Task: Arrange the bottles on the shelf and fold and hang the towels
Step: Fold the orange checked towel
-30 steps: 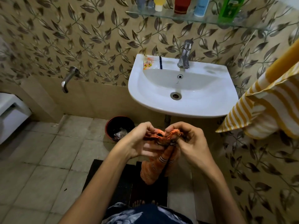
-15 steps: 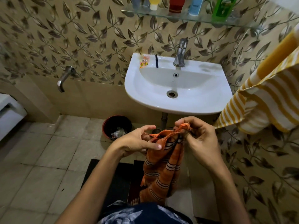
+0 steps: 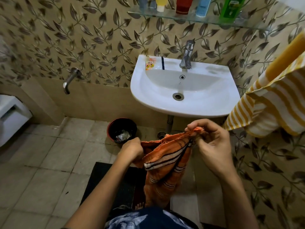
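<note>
Your left hand [image 3: 132, 148] and right hand [image 3: 212, 146] are bare, as are both forearms, with no sleeves reaching them. At the bottom centre of the frame you wear a dark navy garment [image 3: 148, 219] with pale blotchy patterning. Your bare toes [image 3: 139, 206] show just above it.

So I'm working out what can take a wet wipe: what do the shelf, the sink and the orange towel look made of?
The shelf looks like clear glass: the wall pattern shows through it. The sink appears to be glossy white ceramic, with soft reflections. The orange towel, gripped by the left hand and right hand, looks like woven cotton, matte, with frayed edges and striped bands.
</note>
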Available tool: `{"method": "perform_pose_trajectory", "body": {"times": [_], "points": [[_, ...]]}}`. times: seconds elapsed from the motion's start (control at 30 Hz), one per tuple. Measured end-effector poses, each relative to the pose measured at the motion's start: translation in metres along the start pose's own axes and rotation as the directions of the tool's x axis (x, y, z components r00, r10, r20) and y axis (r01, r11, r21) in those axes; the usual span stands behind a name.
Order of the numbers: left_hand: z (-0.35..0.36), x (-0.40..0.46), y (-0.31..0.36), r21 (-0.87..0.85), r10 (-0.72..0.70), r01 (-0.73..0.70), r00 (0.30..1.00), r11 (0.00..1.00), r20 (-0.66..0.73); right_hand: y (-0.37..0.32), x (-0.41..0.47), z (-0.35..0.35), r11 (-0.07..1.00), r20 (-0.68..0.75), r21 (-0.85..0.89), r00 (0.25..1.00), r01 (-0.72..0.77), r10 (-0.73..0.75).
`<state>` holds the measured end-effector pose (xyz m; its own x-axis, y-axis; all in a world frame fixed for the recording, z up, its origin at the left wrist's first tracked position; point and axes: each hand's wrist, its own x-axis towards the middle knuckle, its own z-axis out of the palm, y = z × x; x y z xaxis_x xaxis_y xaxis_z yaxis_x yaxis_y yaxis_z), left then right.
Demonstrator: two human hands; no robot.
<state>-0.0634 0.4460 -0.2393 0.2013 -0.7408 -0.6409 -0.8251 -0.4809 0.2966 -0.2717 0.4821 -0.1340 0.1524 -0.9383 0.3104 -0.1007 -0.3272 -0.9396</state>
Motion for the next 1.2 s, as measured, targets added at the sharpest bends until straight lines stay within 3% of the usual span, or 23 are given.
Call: {"method": "perform_pose_trajectory", "body": {"times": [0.17,0.3,0.47,0.57,0.67,0.73,0.8,0.83,0.87,0.9,0.93,0.97,1.07,1.13,1.2], "points": [[0.012,0.016,-0.028,0.002,-0.141,0.141,0.988,0.99,-0.057,-0.01,0.006,-0.016,0.995,-0.085,0.051,0.993,0.087,-0.083],[0.013,0.019,-0.039,-0.052,-0.164,0.164,0.986,0.985,0.013,-0.01,0.009,-0.027,0.994,-0.124,-0.005,0.986,0.113,-0.113],[-0.028,0.015,-0.053,-0.427,-0.224,0.164,0.97,0.889,-0.093,0.009,0.012,-0.042,0.988,-0.233,-0.15,0.97,0.039,-0.073],[-0.078,0.002,-0.059,-0.534,-0.13,0.008,0.973,0.845,-0.191,0.026,0.016,-0.054,0.981,-0.318,-0.185,0.948,-0.052,-0.01],[-0.121,-0.023,-0.054,-0.308,0.296,-0.398,0.897,0.864,-0.328,0.035,0.023,-0.062,0.98,-0.363,-0.155,0.93,-0.125,0.061],[-0.14,-0.037,-0.044,-0.154,0.526,-0.574,0.808,0.804,-0.264,0.034,0.03,-0.066,0.98,-0.38,-0.145,0.922,-0.134,0.07],[-0.147,-0.052,-0.036,0.019,0.667,-0.674,0.726,0.739,-0.167,0.03,0.039,-0.07,0.981,-0.376,-0.144,0.924,-0.132,0.069],[-0.146,-0.059,-0.035,0.19,0.739,-0.716,0.667,0.671,-0.097,0.028,0.043,-0.072,0.981,-0.37,-0.142,0.926,-0.131,0.07],[-0.142,-0.067,-0.034,0.463,0.825,-0.723,0.565,0.513,-0.033,0.027,0.046,-0.072,0.981,-0.358,-0.145,0.931,-0.13,0.07],[-0.133,-0.07,-0.036,0.706,0.888,-0.647,0.457,0.287,0.058,0.026,0.049,-0.07,0.98,-0.336,-0.149,0.939,-0.13,0.073],[-0.122,-0.075,-0.039,0.844,0.921,-0.53,0.365,0.085,0.136,0.025,0.052,-0.067,0.98,-0.307,-0.149,0.948,-0.132,0.081],[-0.113,-0.08,-0.039,0.884,0.924,-0.467,0.335,-0.005,0.183,0.024,0.055,-0.061,0.981,-0.272,-0.136,0.958,-0.137,0.096],[-0.103,-0.081,-0.038,0.898,0.871,-0.4,0.356,-0.184,0.337,0.019,0.061,-0.044,0.985,-0.179,-0.107,0.977,-0.134,0.114],[-0.097,-0.078,-0.039,0.882,0.821,-0.415,0.407,-0.224,0.401,0.016,0.062,-0.038,0.988,-0.148,-0.092,0.983,-0.126,0.112],[-0.092,-0.075,-0.038,0.829,0.737,-0.532,0.487,-0.175,0.468,0.012,0.06,-0.037,0.988,-0.127,-0.09,0.986,-0.123,0.111]]}}
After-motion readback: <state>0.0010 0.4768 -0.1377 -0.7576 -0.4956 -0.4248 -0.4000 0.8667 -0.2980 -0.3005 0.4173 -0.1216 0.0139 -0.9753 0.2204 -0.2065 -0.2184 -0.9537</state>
